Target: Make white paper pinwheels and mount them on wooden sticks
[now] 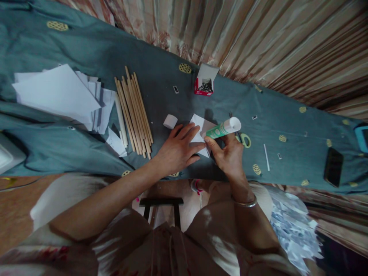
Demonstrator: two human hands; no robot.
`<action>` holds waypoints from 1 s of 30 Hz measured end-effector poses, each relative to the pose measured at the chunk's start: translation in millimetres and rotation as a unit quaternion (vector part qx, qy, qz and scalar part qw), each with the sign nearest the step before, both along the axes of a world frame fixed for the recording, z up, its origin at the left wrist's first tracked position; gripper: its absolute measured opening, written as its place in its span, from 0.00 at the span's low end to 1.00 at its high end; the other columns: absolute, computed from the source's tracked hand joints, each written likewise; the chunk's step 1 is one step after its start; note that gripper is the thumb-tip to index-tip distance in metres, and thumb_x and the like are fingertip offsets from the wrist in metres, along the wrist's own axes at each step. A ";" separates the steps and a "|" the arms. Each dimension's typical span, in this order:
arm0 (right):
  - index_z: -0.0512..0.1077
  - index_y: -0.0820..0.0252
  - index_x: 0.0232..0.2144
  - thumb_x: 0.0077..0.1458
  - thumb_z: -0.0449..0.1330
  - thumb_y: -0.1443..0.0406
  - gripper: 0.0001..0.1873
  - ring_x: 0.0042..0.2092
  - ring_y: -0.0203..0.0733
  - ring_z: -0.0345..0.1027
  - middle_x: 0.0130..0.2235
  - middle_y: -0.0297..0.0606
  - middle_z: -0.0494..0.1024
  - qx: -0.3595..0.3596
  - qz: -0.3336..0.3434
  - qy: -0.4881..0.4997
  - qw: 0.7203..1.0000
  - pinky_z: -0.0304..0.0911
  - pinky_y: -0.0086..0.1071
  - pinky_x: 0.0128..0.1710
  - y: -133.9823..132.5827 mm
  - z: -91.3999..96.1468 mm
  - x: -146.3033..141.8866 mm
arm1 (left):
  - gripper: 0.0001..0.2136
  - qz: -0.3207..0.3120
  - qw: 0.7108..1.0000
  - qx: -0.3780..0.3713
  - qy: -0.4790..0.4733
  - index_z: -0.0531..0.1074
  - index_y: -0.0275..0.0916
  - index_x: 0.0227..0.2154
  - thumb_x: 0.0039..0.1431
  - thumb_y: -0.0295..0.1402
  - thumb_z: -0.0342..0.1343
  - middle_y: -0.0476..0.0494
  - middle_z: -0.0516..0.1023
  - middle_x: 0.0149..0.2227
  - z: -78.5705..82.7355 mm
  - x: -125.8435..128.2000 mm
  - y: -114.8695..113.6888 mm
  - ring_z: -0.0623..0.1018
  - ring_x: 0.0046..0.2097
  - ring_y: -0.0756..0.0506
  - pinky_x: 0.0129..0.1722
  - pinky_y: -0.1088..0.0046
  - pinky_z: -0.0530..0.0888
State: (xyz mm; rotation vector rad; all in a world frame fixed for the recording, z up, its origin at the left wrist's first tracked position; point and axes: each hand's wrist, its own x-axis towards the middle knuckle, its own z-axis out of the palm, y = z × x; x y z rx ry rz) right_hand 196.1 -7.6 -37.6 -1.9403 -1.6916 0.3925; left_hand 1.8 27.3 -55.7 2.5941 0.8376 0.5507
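Note:
My right hand is closed around a green and white glue stick, tilted with its lower end down at a small piece of white paper. Fingers spread, my left hand lies flat over the left side of that paper. The white glue cap rests on the cloth just beyond my left fingers. Partly hidden behind my right hand are scissors with light green handles.
Wooden sticks lie in a bundle left of my hands, beside stacked white paper. An open red box of small metal pieces stands at the back. A dark phone lies at right, on the green tablecloth.

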 end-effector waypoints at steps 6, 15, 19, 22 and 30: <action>0.72 0.58 0.36 0.55 0.61 0.51 0.17 0.36 0.46 0.73 0.34 0.41 0.79 0.008 -0.001 -0.002 1.000 0.67 0.41 0.39 3.5 0.2 -0.7 | 0.17 0.002 1.000 0.002 0.003 0.74 0.42 0.53 0.62 0.38 0.58 0.30 0.65 0.64 0.2 -0.2 -0.9 0.62 0.66 0.31 0.61 0.44 0.62; 0.73 0.57 0.35 0.56 0.61 0.50 0.17 0.33 0.45 0.73 0.32 0.39 0.78 0.027 0.012 0.003 1.000 0.67 0.40 0.36 8.5 -1.5 -2.2 | 0.16 0.004 1.000 0.007 -0.004 0.75 0.43 0.51 0.61 0.38 0.59 0.32 0.65 0.63 -2.0 -0.2 -1.1 0.62 0.66 0.31 0.61 0.44 0.63; 0.73 0.57 0.36 0.56 0.62 0.50 0.17 0.34 0.45 0.73 0.32 0.39 0.79 0.033 0.018 0.006 0.999 0.67 0.39 0.35 10.0 -2.9 -3.1 | 0.16 0.005 1.000 0.011 0.002 0.75 0.42 0.50 0.61 0.38 0.60 0.32 0.65 0.63 -1.7 0.1 -1.3 0.62 0.66 0.31 0.61 0.44 0.62; 0.73 0.57 0.36 0.56 0.62 0.50 0.17 0.34 0.45 0.74 0.33 0.40 0.79 0.038 0.023 0.007 0.999 0.67 0.39 0.36 10.4 -3.4 -4.4 | 0.15 0.007 1.000 0.010 0.002 0.75 0.43 0.49 0.61 0.38 0.59 0.33 0.65 0.63 -1.9 0.3 -1.0 0.62 0.66 0.31 0.61 0.44 0.63; 0.73 0.57 0.37 0.56 0.61 0.49 0.19 0.36 0.47 0.74 0.34 0.41 0.79 0.019 0.032 0.011 0.999 0.68 0.41 0.37 10.9 -3.3 -5.9 | 0.15 0.006 1.000 0.009 0.003 0.75 0.42 0.50 0.60 0.38 0.60 0.31 0.65 0.64 -3.1 0.4 -1.1 0.62 0.66 0.30 0.61 0.44 0.63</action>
